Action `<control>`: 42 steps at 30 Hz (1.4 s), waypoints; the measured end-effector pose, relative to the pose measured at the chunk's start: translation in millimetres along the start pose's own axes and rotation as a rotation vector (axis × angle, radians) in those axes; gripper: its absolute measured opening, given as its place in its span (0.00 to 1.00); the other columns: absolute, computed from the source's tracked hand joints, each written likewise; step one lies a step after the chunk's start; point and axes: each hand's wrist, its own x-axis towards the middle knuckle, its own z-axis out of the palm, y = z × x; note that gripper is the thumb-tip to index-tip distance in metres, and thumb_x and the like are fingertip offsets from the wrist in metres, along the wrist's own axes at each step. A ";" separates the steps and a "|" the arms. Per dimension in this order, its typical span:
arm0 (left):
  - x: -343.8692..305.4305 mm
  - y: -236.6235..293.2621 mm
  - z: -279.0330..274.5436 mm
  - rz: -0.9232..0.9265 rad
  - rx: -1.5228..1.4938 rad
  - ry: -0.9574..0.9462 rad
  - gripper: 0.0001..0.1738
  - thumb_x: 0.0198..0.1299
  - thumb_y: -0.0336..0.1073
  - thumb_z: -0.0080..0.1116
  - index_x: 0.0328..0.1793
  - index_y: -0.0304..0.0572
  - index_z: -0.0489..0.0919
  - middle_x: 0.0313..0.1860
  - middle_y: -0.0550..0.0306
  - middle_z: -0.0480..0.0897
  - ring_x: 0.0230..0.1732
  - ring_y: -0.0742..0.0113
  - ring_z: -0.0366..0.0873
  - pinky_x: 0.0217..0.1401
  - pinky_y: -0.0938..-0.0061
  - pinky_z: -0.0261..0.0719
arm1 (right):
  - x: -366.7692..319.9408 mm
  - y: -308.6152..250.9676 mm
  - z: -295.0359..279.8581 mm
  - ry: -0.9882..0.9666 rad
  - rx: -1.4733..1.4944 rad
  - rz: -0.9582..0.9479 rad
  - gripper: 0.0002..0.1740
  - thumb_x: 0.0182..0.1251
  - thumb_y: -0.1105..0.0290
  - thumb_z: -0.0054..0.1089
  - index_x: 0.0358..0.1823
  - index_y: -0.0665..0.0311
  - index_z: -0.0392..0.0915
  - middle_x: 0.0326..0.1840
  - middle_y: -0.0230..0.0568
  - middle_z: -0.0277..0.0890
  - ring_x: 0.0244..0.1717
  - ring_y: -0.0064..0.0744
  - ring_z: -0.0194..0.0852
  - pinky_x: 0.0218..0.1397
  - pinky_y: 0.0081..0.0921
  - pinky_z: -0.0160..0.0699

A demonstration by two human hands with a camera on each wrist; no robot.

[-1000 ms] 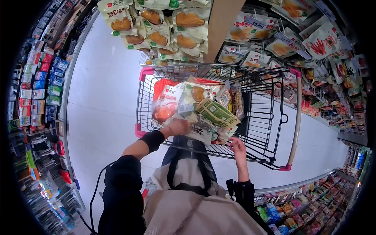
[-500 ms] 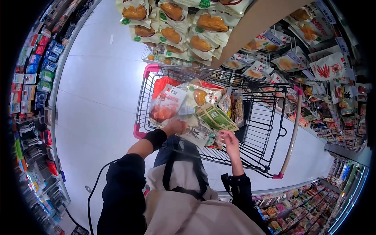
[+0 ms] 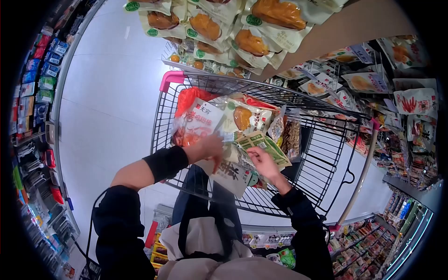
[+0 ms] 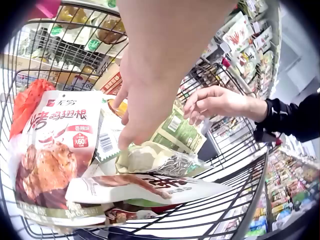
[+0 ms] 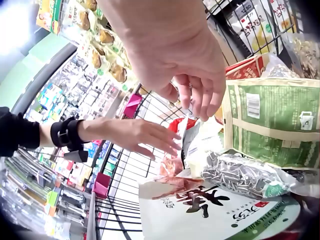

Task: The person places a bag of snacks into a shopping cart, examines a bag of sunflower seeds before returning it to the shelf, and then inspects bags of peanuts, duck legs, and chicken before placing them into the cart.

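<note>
Both hands are over the packets in a wire shopping cart. My left hand, fingers extended and slightly bent, reaches down among them beside a roast chicken wing packet. In the right wrist view nothing shows between the fingers of the left hand. My right hand hovers near a green packet with loosely curled fingers, seen from the side in the left wrist view. Below lie a clear packet of striped sunflower seeds and a white packet with large black characters.
A red bag sits at the cart's left end, a packet of nuts towards the right. Hanging snack packets crowd the far side, beside a brown panel. Shelves line the left of a pale floor.
My right hand has moved from the cart's near edge in over the green packet. My left hand's fingers have spread from a curled pose. The white packet lies nearer the cart's near side.
</note>
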 end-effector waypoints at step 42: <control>-77.6 -44.2 -4.7 -0.233 0.251 -0.139 0.11 0.45 0.46 0.55 0.30 0.52 0.82 0.28 0.66 0.80 0.38 0.66 0.74 0.49 0.70 0.62 | 161.3 -15.3 93.3 -0.300 -1.774 -0.717 0.12 0.60 0.66 0.46 0.43 0.48 0.77 0.44 0.27 0.69 0.54 0.30 0.63 0.69 0.49 0.33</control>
